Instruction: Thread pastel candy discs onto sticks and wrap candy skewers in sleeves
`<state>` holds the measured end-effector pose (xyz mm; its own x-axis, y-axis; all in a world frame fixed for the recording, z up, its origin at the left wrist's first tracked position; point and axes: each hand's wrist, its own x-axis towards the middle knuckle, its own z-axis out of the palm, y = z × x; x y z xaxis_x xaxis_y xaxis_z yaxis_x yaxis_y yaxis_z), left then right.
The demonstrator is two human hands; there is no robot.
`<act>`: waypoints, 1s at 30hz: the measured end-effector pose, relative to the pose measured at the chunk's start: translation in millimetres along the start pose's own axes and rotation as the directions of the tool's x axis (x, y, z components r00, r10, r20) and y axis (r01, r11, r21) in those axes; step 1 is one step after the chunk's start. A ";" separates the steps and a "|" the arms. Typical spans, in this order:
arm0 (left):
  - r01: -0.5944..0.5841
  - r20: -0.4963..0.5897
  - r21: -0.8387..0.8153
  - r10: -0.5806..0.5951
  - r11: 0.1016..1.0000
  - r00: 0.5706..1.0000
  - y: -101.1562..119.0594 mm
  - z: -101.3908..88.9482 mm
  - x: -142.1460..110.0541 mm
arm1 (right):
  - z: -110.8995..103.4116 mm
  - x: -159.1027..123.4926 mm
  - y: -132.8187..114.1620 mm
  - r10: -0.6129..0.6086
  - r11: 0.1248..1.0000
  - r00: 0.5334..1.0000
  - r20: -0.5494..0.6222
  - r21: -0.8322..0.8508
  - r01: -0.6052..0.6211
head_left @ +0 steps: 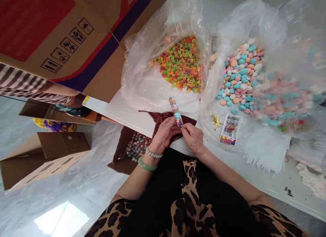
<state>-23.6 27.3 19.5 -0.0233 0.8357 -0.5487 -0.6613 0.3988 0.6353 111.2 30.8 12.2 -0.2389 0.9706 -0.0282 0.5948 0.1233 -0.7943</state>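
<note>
Both my hands meet at the near edge of the white table (127,114). My left hand (164,135) and my right hand (193,137) pinch the lower end of a thin printed candy tube (175,111) filled with colourful pieces. The tube stands tilted away from me, over a dark red velvet cloth (163,118). My left wrist wears a pearl bracelet and a green bangle. Just beyond the tube lies a clear plastic bag of colourful ring candies (182,63).
A second plastic bag holds pastel oval candies (241,75). A flat printed wrapper (230,128) and a gold twist tie (216,120) lie right of my hands, with white fringed paper (265,152) beyond. A box of filled tubes (137,147) sits below the table. Large cardboard boxes (63,36) stand left.
</note>
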 end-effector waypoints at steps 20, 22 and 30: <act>0.077 0.095 -0.119 -0.066 0.990 0.993 -5.3 7.0 3.8 | -2.7 3.9 2.5 0.024 0.868 0.976 0.218 0.479 -0.128; 0.098 0.103 -0.185 -0.080 0.978 0.992 -5.3 5.6 4.3 | -0.8 3.3 3.4 0.021 0.880 0.978 0.209 0.461 -0.118; 0.098 0.070 -0.239 -0.084 0.966 0.994 -5.0 6.0 1.3 | 2.0 2.2 -2.8 -0.035 0.971 0.985 0.170 0.240 -0.007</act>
<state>-15.8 28.7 18.8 0.0845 0.8236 -0.5608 -0.8205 0.3769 0.4298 107.5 32.2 13.1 -0.3865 0.9165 -0.1030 0.3952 0.0636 -0.9164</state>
